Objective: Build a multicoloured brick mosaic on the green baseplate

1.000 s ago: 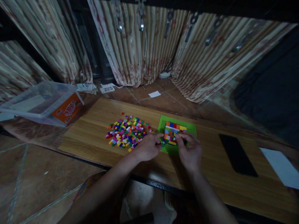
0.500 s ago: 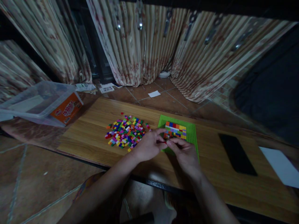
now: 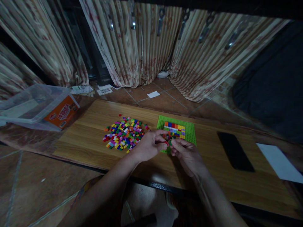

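My left hand [image 3: 151, 145] pinches a small red toy brick [image 3: 166, 143] between thumb and finger. Close beside it, my right hand [image 3: 186, 153] has a small dark green brick [image 3: 170, 142] in its fingertips. Both hands hover over the near side of a bright green studded baseplate [image 3: 191, 130]. On that plate stands a block of many-coloured bricks [image 3: 176, 127] set in rows, its near part hidden by my fingers. Left of the plate, a loose pile of mixed bricks [image 3: 124, 134] is spread on the table.
The wooden table [image 3: 85, 135] runs across the view. A clear plastic bin [image 3: 35, 116] with an orange label stands at the left. To the right lie a black flat slab [image 3: 235, 151] and a white sheet [image 3: 280, 162]. Striped curtains [image 3: 151, 47] hang behind.
My fingertips have drawn slightly apart, and a green brick now shows in the right ones beside the red brick in the left. The whole scene has shifted a little leftward in view.
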The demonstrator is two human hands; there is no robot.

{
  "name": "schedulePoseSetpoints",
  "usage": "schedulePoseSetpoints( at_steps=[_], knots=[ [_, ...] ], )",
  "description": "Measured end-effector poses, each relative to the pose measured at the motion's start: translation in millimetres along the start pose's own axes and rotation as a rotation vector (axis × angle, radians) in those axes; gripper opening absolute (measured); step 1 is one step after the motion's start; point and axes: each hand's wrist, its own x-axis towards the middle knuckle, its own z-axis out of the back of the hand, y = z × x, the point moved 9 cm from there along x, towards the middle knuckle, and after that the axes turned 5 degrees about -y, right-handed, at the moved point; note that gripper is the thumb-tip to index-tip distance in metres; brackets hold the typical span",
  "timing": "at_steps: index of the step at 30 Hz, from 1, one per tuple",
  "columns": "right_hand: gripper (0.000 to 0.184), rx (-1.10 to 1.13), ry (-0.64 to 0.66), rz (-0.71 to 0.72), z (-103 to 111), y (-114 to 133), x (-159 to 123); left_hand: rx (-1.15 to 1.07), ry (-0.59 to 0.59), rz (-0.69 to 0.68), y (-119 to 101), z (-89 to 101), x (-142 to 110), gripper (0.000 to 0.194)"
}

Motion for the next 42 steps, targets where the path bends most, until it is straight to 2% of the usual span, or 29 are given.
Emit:
schedulePoseSetpoints(
  at_steps=[2, 5, 8, 12, 16, 20, 25, 33, 42],
  knots=[
    [0.021, -0.114, -0.038, 0.077, 8, 8, 1, -0.015, 0.013, 0.008, 2, -2.6, 1, 0.04],
    [0.018, -0.413, -0.173, 0.283, 30, 27, 3, 0.006, 0.011, 0.039, 8, -1.5, 2, 0.031],
    [0.018, -0.617, -0.253, 0.462, 45, 41, 3, 0.167, -0.037, 0.063, 14, 7.8, 2, 0.028],
    [0.02, -0.81, -0.198, 0.582, 38, 45, 1, 0.408, -0.119, 0.074, 18, 20.8, 3, 0.032],
    [0.02, -0.979, -0.143, 0.682, 18, 44, -3, 0.468, -0.119, 0.064, 17, 19.7, 3, 0.034],
    [0.022, -1.092, -0.099, 0.727, 4, 39, -2, 0.505, -0.087, 0.057, 12, 15.2, 1, 0.035],
    [0.023, -1.16, -0.088, 0.753, -3, 37, -2, 0.534, -0.076, 0.062, 7, 14.1, -1, 0.036],
    [0.024, -1.159, -0.16, 0.745, 1, 36, 2, 0.574, -0.078, 0.052, 8, 13.7, -2, 0.037],
    [0.025, -1.154, -0.171, 0.723, 4, 37, 3, 0.57, -0.068, 0.067, 10, 12.0, -2, 0.039]
  ],
)
